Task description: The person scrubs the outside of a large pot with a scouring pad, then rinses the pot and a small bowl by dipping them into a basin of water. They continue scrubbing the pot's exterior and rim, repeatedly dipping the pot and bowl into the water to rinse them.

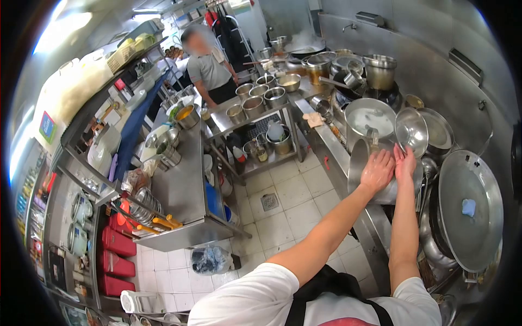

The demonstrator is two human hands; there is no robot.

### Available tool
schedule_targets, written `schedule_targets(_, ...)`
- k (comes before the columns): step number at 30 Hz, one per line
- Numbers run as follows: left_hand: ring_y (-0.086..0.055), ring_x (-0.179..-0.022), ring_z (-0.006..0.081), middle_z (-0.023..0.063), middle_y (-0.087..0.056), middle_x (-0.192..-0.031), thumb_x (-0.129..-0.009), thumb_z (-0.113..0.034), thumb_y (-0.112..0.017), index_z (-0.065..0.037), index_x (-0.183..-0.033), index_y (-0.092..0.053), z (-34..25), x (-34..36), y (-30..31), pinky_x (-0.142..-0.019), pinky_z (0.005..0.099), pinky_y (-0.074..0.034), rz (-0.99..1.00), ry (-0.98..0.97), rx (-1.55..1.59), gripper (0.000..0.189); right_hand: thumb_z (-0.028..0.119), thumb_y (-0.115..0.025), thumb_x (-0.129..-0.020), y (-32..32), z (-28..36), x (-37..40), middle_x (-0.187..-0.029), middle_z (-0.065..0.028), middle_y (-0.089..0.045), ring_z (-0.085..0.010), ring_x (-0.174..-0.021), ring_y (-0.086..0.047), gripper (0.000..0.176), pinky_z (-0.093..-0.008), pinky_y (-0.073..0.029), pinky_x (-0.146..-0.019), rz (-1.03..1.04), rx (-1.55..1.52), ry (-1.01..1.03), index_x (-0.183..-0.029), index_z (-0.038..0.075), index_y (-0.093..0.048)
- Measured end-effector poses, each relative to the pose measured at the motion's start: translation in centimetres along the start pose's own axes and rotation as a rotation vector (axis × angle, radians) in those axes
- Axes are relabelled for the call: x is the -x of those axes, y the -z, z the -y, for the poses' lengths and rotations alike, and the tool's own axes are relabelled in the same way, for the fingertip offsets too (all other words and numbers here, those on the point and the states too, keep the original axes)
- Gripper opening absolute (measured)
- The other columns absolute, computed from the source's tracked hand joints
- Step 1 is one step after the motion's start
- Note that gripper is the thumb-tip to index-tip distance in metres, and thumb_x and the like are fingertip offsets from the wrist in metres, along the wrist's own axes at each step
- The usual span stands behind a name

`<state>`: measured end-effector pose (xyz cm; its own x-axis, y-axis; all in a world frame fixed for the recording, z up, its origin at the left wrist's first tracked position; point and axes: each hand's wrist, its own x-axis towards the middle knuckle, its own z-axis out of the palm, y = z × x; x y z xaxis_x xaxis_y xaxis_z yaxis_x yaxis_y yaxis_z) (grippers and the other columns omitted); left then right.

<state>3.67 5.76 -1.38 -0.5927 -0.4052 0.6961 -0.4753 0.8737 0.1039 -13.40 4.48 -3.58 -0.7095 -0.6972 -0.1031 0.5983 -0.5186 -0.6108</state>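
Here, a tilted steel pot (pixel 356 165) is steadied with both hands on the table (pixel 326 146) at the right.
The left hand (pixel 377 170) is laid flat on the pot's upper side, its fingers (pixel 385 157) stretched out and kept close together, not curled around anything. The right hand (pixel 405 164) is laid just beside it, fingers (pixel 401 152) likewise straight and pressed side by side, their tips near the lower edge of a round steel bowl (pixel 411 130). A wider pot (pixel 370 115) with pale contents is seen just behind. A big lid (pixel 470 233) bearing a blue cloth (pixel 468 207) is propped at the right. Another person (pixel 209 68) is seen far left.
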Motion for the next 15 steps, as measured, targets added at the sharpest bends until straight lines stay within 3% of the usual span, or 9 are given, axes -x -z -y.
schedule_targets(3,-0.053,-0.133,0.0305,0.0145,-0.062,-0.136,-0.090,-0.027,-0.064,-0.005,-0.122,-0.064,0.1,0.1,0.0,-0.112,0.0485,-0.037,-0.036,-0.026,-0.032,0.039,0.009,-0.056,-0.099,0.2,-0.2,-0.9,-0.128,-0.0265,-0.057,-0.0379,-0.113,-0.065,0.044,-0.0450,-0.062,-0.095,-0.018,0.014,0.014,-0.130,-0.019,-0.044)
schedule_targets(4,-0.052,-0.135,0.0304,0.0144,-0.062,-0.137,-0.089,-0.029,-0.064,-0.005,-0.126,-0.063,0.0,0.0,0.3,-0.113,0.0489,-0.036,0.019,-0.060,-0.030,0.043,0.007,-0.058,-0.097,1.1,-0.5,-2.3,-0.132,-0.0257,-0.054,-0.0383,-0.112,-0.065,0.054,-0.0452,-0.062,-0.093,-0.030,-0.030,-0.016,-0.142,-0.014,-0.036)
schedule_targets(5,-0.051,-0.136,0.0303,0.0143,-0.061,-0.138,-0.089,-0.031,-0.065,-0.006,-0.129,-0.063,-0.5,-0.1,0.3,-0.115,0.0492,-0.035,0.074,-0.088,-0.017,0.047,0.007,-0.058,-0.097,-0.2,0.0,-1.8,-0.132,-0.0257,-0.054,-0.0383,-0.112,-0.065,0.054,-0.0452,-0.062,-0.093,-0.018,-0.041,0.010,-0.142,-0.014,-0.036)
schedule_targets(6,-0.047,-0.141,0.0297,0.0143,-0.057,-0.145,-0.087,-0.037,-0.067,-0.007,-0.138,-0.058,-0.6,0.1,0.5,-0.118,0.0502,-0.032,0.151,-0.117,-0.059,0.059,0.005,-0.059,-0.096,-1.8,-0.1,-0.4,-0.133,-0.0255,-0.052,-0.0387,-0.112,-0.064,0.061,-0.0452,-0.063,-0.092,-0.103,-0.008,0.079,-0.147,-0.008,-0.029)
schedule_targets(7,-0.047,-0.141,0.0297,0.0143,-0.057,-0.145,-0.087,-0.037,-0.067,-0.007,-0.138,-0.058,-0.9,-0.3,1.3,-0.118,0.0502,-0.032,0.142,-0.126,-0.048,0.059,0.004,-0.060,-0.094,-2.3,0.4,0.8,-0.135,-0.0254,-0.049,-0.0391,-0.111,-0.064,0.070,-0.0452,-0.063,-0.091,-0.194,0.036,0.139,-0.153,-0.003,-0.023)
schedule_targets(10,-0.035,-0.150,0.0314,0.0146,-0.046,-0.156,-0.087,-0.044,-0.069,-0.009,-0.146,-0.051,-0.3,-0.2,3.1,-0.123,0.0537,-0.025,0.388,-0.145,-0.045,0.071,0.004,-0.061,-0.094,-2.9,1.0,1.8,-0.137,-0.0248,-0.048,-0.0392,-0.112,-0.064,0.074,-0.0455,-0.064,-0.090,-0.230,0.059,0.122,-0.154,0.002,-0.019)
schedule_targets(13,-0.029,-0.153,0.0355,0.0176,-0.042,-0.159,-0.087,-0.047,-0.069,-0.010,-0.147,-0.049,-0.1,1.0,4.2,-0.124,0.0538,-0.021,0.251,-0.070,-0.054,0.073,0.005,-0.063,-0.094,-2.9,0.5,1.2,-0.136,-0.0247,-0.048,-0.0391,-0.113,-0.064,0.073,-0.0447,-0.064,-0.088,-0.261,0.073,0.118,-0.154,0.003,-0.021)
schedule_targets(15,-0.023,-0.155,0.0398,0.0224,-0.035,-0.162,-0.086,-0.039,-0.071,-0.004,-0.147,-0.047,-0.1,1.8,3.9,-0.125,0.0525,-0.021,0.174,-0.030,0.012,0.074,0.007,-0.064,-0.094,-2.1,0.4,1.0,-0.130,-0.0228,-0.053,-0.0363,-0.105,-0.067,0.069,-0.0416,-0.065,-0.082,-0.173,0.055,0.116,-0.152,0.003,-0.027)
